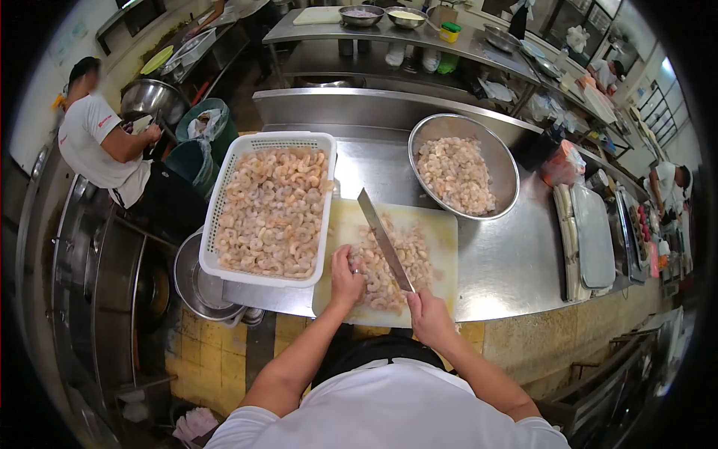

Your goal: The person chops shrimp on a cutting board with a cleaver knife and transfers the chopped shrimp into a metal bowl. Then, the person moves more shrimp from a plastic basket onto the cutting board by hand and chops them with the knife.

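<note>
My right hand is closed round the handle of a large knife, its long blade angled up and left over the shrimp. Pieces of cut shrimp lie spread on a pale cutting board. At the left side of this pile is my left hand, its fingers curled against the shrimp; what they grip, if anything, is hidden. A white perforated basket full of whole peeled shrimp stands left of the board. Behind the board, to the right, a steel bowl contains chopped shrimp.
The steel table has a raised back edge. Trays with grey lids stand at its right. A metal pot sits below the basket's left corner. One co-worker stands at left, others at right. Bowls rest on a rear counter.
</note>
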Demonstrator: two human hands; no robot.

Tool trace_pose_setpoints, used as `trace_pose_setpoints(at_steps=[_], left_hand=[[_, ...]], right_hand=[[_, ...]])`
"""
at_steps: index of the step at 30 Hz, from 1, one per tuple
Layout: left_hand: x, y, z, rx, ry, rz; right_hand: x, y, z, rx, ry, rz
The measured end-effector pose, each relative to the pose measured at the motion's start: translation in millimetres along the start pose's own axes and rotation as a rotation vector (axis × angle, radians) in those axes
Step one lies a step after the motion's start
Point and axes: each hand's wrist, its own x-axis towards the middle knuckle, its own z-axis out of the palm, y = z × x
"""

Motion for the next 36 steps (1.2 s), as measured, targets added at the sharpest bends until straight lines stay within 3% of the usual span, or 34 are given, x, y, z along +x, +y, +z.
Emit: trace_pose_setpoints(at_steps=[8, 11, 14, 16, 17, 20, 23, 26, 29, 32, 36], left_hand=[[3, -22, 9, 0.072, 0.099, 0.174], [24, 12, -7, 0.291, -0.004, 0.067], [44, -6, 4, 0.326, -0.119, -0.010], [43, -14, 8, 0.406, -0.136, 0.070], [42, -8, 10, 0.365, -0.162, 0.068], [35, 14, 8, 0.234, -0.224, 0.078], [25, 25, 10, 0.040, -0.243, 0.086], [24, 20, 11, 0.059, -0.224, 0.150], [24, 16, 9, 0.059, -0.238, 0.135], [16, 15, 6, 0.033, -0.211, 0.069], [2, 6, -7, 0.262, -0.169, 0.126]], right_hand=[[10, 62, 38, -0.044, -0.104, 0.022], [-3, 44, 20, 0.032, 0.003, -0.030], [-13, 22, 0, 0.059, 0.046, -0.009], [-14, 33, 11, 0.050, 0.064, 0.029], [-8, 57, 28, 0.052, 0.102, -0.025], [-7, 61, 23, 0.048, 0.012, 0.076], [-24, 33, -1, 0.058, 0.036, 0.034], [-25, 32, 4, 0.065, 0.098, 0.044], [-9, 76, 36, 0.051, 0.087, 0.045], [-17, 46, 6, 0.049, 0.035, 0.049], [-26, 24, -4, 0.068, 0.130, -0.072]])
